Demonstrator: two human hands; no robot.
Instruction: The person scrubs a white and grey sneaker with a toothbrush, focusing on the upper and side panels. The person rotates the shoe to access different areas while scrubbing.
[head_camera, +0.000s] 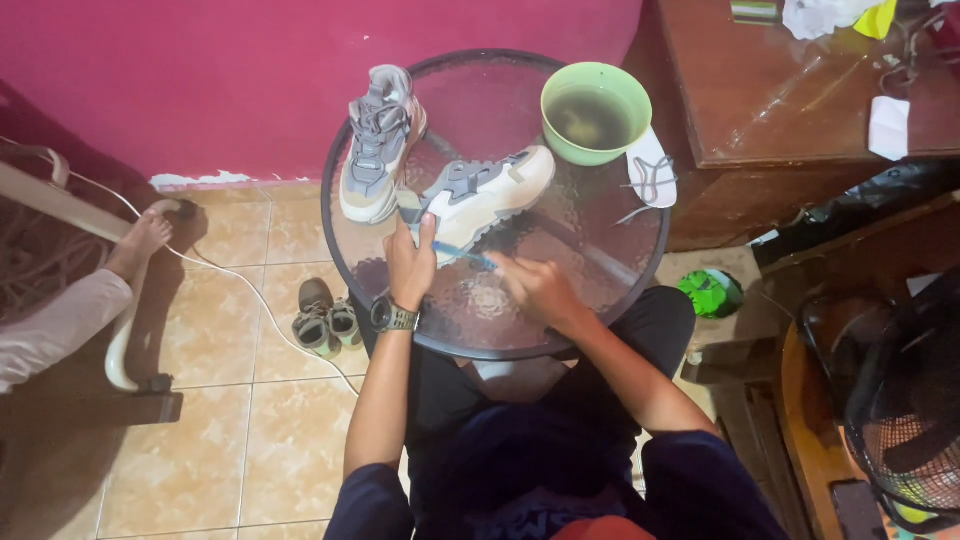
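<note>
Sneakers (478, 196) grey-cream; bowl (596, 112) green; wall (250, 80) magenta.

On a round glass table (620, 270) the left hand (410, 265) grips the heel of a grey-and-cream sneaker (485, 195) lying on its side, while the right hand (540, 290) works a blue-handled brush (465, 257) against its sole — the second sneaker (378, 145) and a green bowl (596, 112) (dark liquid inside) stand just beyond.

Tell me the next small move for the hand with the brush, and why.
Probably another short stroke along the sole edge of the near sneaker: the left hand steadies its heel on the glass table, and the right hand holds the blue brush against it.
</note>
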